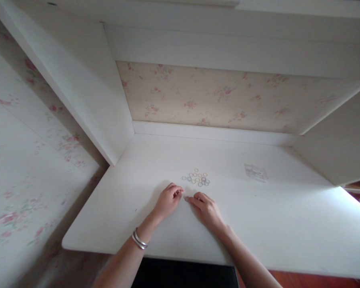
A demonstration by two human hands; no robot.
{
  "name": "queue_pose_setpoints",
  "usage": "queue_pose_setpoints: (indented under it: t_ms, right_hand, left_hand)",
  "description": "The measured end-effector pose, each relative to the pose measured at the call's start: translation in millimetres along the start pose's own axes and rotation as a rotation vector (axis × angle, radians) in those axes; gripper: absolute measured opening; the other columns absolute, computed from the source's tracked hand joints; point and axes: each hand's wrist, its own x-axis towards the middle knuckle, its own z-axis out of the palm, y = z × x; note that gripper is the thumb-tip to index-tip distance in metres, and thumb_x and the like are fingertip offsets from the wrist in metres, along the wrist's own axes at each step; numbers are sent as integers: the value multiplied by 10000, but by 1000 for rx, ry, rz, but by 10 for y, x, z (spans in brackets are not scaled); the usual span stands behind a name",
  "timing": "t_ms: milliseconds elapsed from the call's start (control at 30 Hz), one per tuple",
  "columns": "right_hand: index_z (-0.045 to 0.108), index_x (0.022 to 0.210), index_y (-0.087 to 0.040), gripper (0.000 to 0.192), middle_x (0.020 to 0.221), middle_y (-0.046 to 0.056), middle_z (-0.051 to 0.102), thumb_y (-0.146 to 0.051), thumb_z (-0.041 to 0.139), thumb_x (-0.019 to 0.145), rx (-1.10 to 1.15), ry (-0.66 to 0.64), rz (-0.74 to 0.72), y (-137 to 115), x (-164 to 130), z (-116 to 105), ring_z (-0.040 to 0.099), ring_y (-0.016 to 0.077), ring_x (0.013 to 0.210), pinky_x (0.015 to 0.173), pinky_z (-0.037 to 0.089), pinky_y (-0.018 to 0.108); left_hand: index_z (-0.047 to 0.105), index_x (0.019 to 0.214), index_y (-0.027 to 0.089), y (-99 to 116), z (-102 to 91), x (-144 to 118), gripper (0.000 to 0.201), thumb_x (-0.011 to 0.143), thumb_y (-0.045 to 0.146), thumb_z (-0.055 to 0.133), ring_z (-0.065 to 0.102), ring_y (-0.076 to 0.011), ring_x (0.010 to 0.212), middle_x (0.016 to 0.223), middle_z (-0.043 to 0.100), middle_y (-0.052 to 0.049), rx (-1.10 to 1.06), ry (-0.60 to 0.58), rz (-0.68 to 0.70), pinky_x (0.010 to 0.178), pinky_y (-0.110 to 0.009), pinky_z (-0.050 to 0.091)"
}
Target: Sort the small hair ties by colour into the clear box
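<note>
No text, label, brand, number or sign is legible anywhere in the frame, including on the clear packet point(256, 172) at centre right.

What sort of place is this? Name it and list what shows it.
Probably a room at home, at a built-in desk nook: a white wooden desktop set between white side panels, floral pink-rose wallpaper behind it, and small pastel loop bands lying just beyond both hands.
</note>
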Motion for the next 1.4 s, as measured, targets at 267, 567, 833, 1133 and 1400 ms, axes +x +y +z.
queue_pose_setpoints:
  t_ms: [267,567,833,1133,1400]
  right_hand:
    - [664,1031,-331,287,818,26,588,-274,405,921,8,-5,7,-13,6,2,542,137,732,664,434,242]
    - [676,950,-244,304,825,39,595,-351,392,925,224,199,192,23,-103,-25,568,124,715,680,446,232]
    - [685,864,-199,363,750,28,556,-465,437,870,453,414,468,169,-83,-88,501,123,612,594,423,244]
    - [688,841,-207,328,712,4,528,-459,478,853,609,409,477,261,-97,-153,468,119,597,571,384,233]
    - [691,846,-200,349,693,0,503,-494,505,830,684,439,538,334,-123,-184,447,127,609,572,366,246]
  left_hand:
    - [627,926,204,11,5,-4,182,868,247,460,570,-143,782,895,602,-41,4,5,-1,756,-276,473]
    - [640,915,191,53,67,86,191,855,262,473,573,-135,756,885,622,-38,-11,41,-61,719,-260,471]
    - [655,881,206,288,304,629,191,854,296,489,598,-143,792,937,622,-45,300,8,-76,766,-263,461]
    - [654,876,212,271,515,917,205,857,318,479,608,-166,791,979,615,-56,610,-48,-145,717,-269,448]
    - [652,863,187,247,509,989,193,860,244,468,599,-160,858,959,624,-60,556,-108,-132,787,-256,440]
